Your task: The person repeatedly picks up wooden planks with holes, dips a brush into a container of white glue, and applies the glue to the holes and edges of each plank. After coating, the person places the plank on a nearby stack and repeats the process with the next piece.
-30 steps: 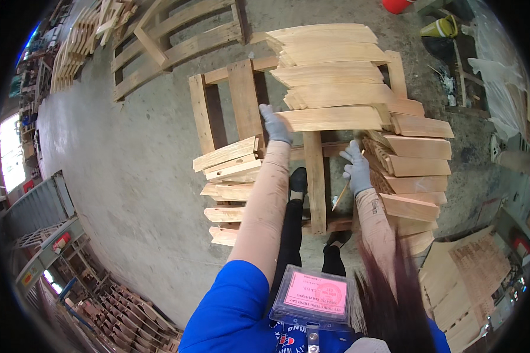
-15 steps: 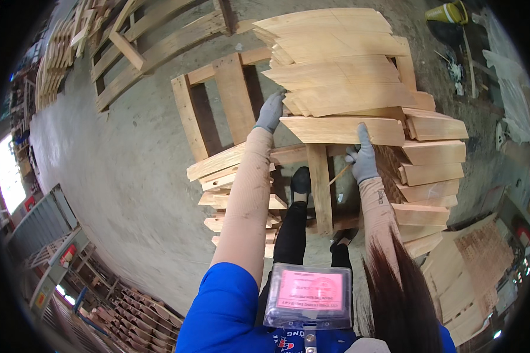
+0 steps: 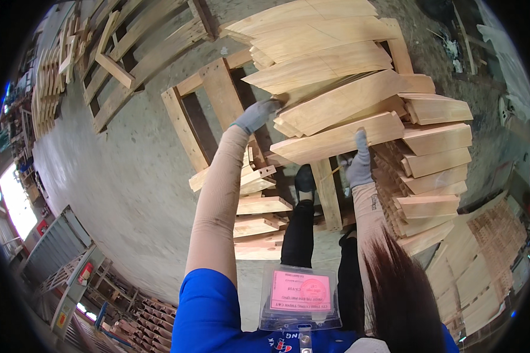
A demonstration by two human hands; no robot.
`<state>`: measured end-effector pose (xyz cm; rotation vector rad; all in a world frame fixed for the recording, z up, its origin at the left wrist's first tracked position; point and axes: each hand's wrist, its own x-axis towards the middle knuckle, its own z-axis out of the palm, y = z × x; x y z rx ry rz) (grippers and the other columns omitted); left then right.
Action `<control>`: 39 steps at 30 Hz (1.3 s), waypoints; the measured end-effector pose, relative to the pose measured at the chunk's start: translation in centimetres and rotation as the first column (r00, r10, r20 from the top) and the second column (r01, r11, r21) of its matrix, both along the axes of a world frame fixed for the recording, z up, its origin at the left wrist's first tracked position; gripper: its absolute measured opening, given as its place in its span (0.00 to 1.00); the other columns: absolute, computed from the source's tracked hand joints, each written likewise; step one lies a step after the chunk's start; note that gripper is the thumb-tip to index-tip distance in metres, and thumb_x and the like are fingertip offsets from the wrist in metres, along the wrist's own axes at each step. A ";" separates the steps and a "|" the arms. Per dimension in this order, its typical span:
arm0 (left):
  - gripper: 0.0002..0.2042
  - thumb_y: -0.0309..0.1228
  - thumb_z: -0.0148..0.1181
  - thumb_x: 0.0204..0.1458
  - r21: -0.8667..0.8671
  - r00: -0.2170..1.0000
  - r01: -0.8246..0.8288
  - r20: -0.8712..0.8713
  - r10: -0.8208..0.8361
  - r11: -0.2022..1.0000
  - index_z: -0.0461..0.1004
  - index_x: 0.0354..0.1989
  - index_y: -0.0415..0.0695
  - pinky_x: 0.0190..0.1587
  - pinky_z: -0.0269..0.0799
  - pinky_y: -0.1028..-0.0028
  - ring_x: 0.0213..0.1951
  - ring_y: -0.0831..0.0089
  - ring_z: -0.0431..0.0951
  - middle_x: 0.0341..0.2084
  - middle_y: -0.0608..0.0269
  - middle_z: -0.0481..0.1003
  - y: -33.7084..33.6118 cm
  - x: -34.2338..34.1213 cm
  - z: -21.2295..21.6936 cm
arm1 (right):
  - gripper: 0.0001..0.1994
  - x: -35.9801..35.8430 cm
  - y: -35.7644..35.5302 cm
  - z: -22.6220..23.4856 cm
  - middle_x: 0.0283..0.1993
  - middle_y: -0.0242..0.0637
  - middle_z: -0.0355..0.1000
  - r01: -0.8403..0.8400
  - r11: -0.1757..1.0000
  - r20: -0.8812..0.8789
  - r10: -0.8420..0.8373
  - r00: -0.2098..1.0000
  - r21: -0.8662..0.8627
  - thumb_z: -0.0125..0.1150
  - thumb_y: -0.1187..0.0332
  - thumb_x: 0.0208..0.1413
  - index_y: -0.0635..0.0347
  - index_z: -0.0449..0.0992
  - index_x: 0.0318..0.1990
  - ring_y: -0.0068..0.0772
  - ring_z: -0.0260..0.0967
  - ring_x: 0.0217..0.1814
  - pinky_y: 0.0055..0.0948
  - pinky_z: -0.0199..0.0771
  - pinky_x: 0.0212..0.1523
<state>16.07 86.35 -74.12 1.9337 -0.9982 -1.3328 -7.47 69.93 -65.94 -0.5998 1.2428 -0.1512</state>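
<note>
My right hand [image 3: 359, 162], in a grey glove, grips the near edge of a pale wooden board [image 3: 341, 136] with its thumb on top. A thin stick [image 3: 334, 171] pokes out beside that hand. My left hand [image 3: 257, 115], also gloved, is closed at the left end of a small stack of slant-ended boards [image 3: 344, 103]; its fingertips are partly hidden there. Just beyond lie more boards [image 3: 318, 67], overlapping in a fanned pile. Both the near board and the small stack are tilted, their left ends closer to me.
Stacked boards [image 3: 436, 140] stand on my right, and shorter pieces [image 3: 259, 206] lie by my left leg. Beneath is a wooden pallet [image 3: 221, 94]. Another pallet [image 3: 153, 56] lies farther left. A plywood sheet [image 3: 453, 276] is at the lower right.
The near board and the small stack have swung, left ends toward me, opening a gap from the farther boards. My left hand has moved slightly left and nearer; my right hand keeps its grip.
</note>
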 end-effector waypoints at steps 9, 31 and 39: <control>0.27 0.49 0.44 0.55 0.139 0.959 -0.119 -0.238 0.150 0.983 0.68 0.50 0.36 0.49 0.65 0.73 0.46 0.61 0.72 0.42 0.45 0.73 -1.8 -3.0 3.0 | 0.34 -1.9 0.4 -1.4 0.42 0.25 0.64 0.040 0.996 0.026 -0.038 0.999 -0.079 0.58 0.37 0.41 0.46 0.63 0.53 0.19 0.62 0.37 0.21 0.65 0.32; 0.31 0.54 0.40 0.56 0.095 0.997 -0.045 -0.052 0.050 0.994 0.55 0.60 0.41 0.59 0.54 0.71 0.58 0.60 0.60 0.56 0.49 0.61 -4.2 -6.6 -2.1 | 0.25 -4.3 0.8 -9.6 0.47 0.37 0.70 0.229 0.973 0.166 -0.227 0.960 0.009 0.36 0.49 0.59 0.56 0.63 0.55 0.37 0.69 0.45 0.35 0.66 0.50; 0.29 0.48 0.43 0.57 0.074 0.631 -0.568 -0.600 0.491 0.820 0.60 0.54 0.31 0.48 0.65 0.76 0.46 0.67 0.69 0.46 0.50 0.68 -4.5 -9.3 -2.5 | 0.23 -4.4 1.6 -6.1 0.47 0.39 0.70 0.179 0.978 0.101 -0.190 0.977 0.111 0.36 0.53 0.60 0.57 0.62 0.56 0.39 0.69 0.45 0.34 0.65 0.50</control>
